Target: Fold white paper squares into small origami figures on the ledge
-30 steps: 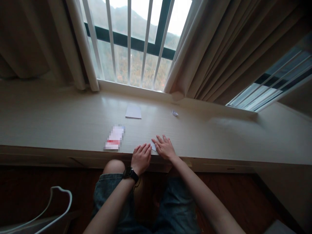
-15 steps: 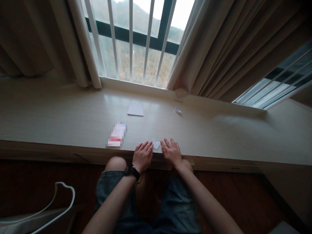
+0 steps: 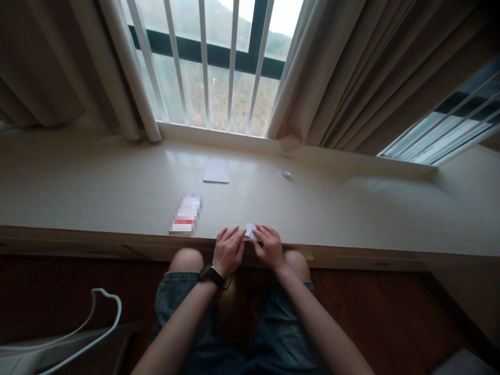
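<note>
A small folded white paper [image 3: 250,230] lies at the near edge of the pale window ledge [image 3: 97,187]. My left hand [image 3: 227,251], with a black watch on its wrist, rests at the ledge's edge with its fingertips against the paper's left side. My right hand [image 3: 267,246] pinches the paper's right side between curled fingers, and part of the paper is hidden under them.
A white sheet [image 3: 216,172] lies farther back near the barred window [image 3: 211,67]. A white and red packet [image 3: 185,220] sits left of my hands. A tiny folded scrap [image 3: 285,172] lies by the curtain [image 3: 351,78]. A white loop [image 3: 97,317] hangs at lower left.
Both hands drew back toward the ledge's near edge and closed in on the small paper. My right hand went from flat on it to pinching it.
</note>
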`<act>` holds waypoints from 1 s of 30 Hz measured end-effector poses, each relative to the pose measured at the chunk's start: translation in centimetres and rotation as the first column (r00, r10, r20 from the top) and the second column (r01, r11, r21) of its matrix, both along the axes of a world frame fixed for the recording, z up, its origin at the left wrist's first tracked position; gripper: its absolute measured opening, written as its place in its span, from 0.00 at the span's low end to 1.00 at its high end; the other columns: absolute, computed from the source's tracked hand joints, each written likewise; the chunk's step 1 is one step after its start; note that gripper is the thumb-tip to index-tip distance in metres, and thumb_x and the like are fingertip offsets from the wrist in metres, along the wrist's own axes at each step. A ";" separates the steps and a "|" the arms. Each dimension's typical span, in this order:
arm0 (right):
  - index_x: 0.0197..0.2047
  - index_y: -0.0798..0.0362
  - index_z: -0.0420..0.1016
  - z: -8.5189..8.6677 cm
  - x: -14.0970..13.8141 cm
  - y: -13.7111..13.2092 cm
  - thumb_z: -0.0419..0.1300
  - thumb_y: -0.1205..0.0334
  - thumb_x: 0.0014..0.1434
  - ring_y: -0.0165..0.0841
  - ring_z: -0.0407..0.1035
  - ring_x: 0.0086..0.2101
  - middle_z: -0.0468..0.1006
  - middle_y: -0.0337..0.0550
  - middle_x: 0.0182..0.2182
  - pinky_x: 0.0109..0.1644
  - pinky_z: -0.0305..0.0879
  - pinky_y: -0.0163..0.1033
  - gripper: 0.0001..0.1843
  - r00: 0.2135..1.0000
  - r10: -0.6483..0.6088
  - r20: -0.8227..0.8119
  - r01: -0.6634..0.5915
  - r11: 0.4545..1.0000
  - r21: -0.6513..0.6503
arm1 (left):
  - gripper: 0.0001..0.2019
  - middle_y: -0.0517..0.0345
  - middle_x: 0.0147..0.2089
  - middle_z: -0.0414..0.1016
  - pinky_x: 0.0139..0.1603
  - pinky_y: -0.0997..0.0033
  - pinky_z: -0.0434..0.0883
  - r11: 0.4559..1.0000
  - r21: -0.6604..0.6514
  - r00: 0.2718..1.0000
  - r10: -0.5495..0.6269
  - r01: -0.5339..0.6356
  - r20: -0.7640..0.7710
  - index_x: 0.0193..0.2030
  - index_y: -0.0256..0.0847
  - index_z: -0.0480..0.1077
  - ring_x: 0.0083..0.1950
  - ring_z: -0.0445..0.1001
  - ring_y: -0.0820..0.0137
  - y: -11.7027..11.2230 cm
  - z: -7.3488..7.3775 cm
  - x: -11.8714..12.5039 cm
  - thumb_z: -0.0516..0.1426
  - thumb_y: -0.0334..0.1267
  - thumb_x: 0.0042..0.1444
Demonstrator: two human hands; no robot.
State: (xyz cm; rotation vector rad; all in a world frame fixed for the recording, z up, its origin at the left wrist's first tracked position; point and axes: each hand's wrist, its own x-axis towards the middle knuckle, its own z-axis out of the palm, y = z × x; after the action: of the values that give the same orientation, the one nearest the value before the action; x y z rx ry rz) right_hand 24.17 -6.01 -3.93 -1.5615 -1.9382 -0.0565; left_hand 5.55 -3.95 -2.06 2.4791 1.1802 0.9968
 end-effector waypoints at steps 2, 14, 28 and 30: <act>0.50 0.49 0.75 0.0 0.1 0.0 0.59 0.56 0.61 0.43 0.66 0.52 0.76 0.46 0.52 0.57 0.60 0.50 0.15 0.999 0.000 -0.044 0.000 1.000 0.009 | 0.19 0.53 0.57 0.73 0.68 0.51 0.53 1.000 -0.012 1.000 -0.014 0.014 0.026 0.61 0.44 0.64 0.64 0.66 0.65 0.0 0.0 0.0 0.48 0.32 0.64; 0.52 0.48 0.75 0.6 0.1 -0.1 0.61 0.58 0.59 0.41 0.70 0.50 0.78 0.46 0.48 0.57 0.64 0.49 0.17 0.982 0.008 -0.190 -0.006 1.000 0.013 | 0.24 0.54 0.64 0.66 0.70 0.51 0.47 0.989 -0.033 0.987 -0.145 0.143 -0.068 0.69 0.46 0.53 0.67 0.61 0.65 -1.1 0.6 0.0 0.46 0.33 0.66; 0.45 0.45 0.79 0.6 0.5 -0.4 0.59 0.62 0.61 0.42 0.66 0.52 0.77 0.44 0.51 0.56 0.65 0.53 0.11 0.991 -0.012 -0.136 0.013 1.000 0.010 | 0.21 0.52 0.61 0.70 0.66 0.53 0.57 0.997 0.011 0.996 -0.082 0.082 -0.028 0.63 0.46 0.62 0.62 0.67 0.66 -0.6 0.6 0.4 0.47 0.31 0.64; 0.48 0.46 0.78 0.7 0.8 -0.4 0.59 0.63 0.61 0.41 0.68 0.49 0.78 0.44 0.49 0.55 0.66 0.51 0.13 0.992 0.010 -0.129 -0.011 1.000 -0.007 | 0.20 0.53 0.61 0.70 0.63 0.56 0.61 0.994 0.007 0.993 -0.108 0.108 -0.043 0.61 0.47 0.65 0.62 0.67 0.65 0.2 0.7 0.7 0.48 0.31 0.64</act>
State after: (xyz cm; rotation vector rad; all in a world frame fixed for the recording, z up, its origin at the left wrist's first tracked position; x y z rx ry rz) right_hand 24.93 -6.42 -3.23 -1.5221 -1.8471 0.0556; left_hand 6.23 -3.80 -1.36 2.5524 1.0430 0.9274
